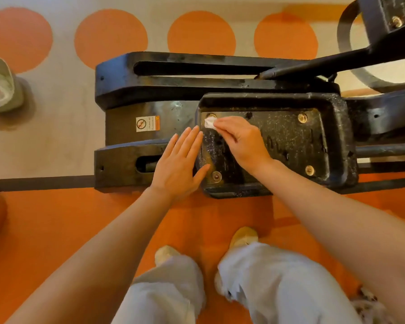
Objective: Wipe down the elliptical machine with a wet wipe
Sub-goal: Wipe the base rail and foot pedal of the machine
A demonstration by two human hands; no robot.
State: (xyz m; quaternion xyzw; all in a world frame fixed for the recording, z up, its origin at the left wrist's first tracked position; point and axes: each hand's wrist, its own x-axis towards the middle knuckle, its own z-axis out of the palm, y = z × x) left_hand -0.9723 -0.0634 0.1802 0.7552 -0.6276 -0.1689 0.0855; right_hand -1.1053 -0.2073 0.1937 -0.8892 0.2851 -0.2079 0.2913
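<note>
**Wiping the pedal**

Orange floor [56, 230] runs under you. The black pedal [290, 141] of the elliptical machine [173, 73] sits mid-frame. Your right hand [241, 141] pinches the wet wipe [209, 122] against the pedal's upper left corner. Your left hand [180, 164] lies flat, fingers straight, at the pedal's left edge.

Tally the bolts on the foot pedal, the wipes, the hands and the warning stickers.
Bolts: 4
Wipe: 1
Hands: 2, left hand, right hand
Sticker: 1
Total: 8
</note>
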